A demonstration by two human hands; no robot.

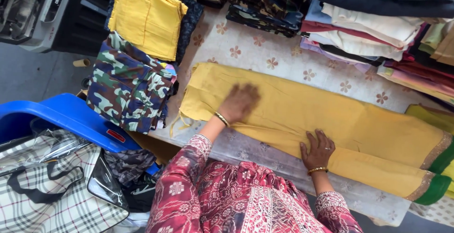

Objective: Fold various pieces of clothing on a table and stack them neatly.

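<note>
Flowers dot the pale cloth on the table [265,48], and piles of clothes sit all around its edges. A long yellow garment [331,119] lies flat across the middle of the table, and it has gold and green bands at its far right end.

The left hand [240,103] rests on top of the yellow garment near its left end. It looks blurry, but the palm is down and the fingers look loosely spread. It is not pinching anything. A gold bangle sits on that wrist.

The right hand [318,149] lies flat on the near edge of the same garment, closer to the middle. Its fingers are spread out and press down on the cloth. It holds nothing.

Just left of the garment sits a folded camouflage pile [127,86], with a yellow folded pile [146,17] beyond it. A stack of folded clothes [369,29] lies at the back right. A blue plastic chair [71,117] and a checked bag [52,190] sit down on the left.
</note>
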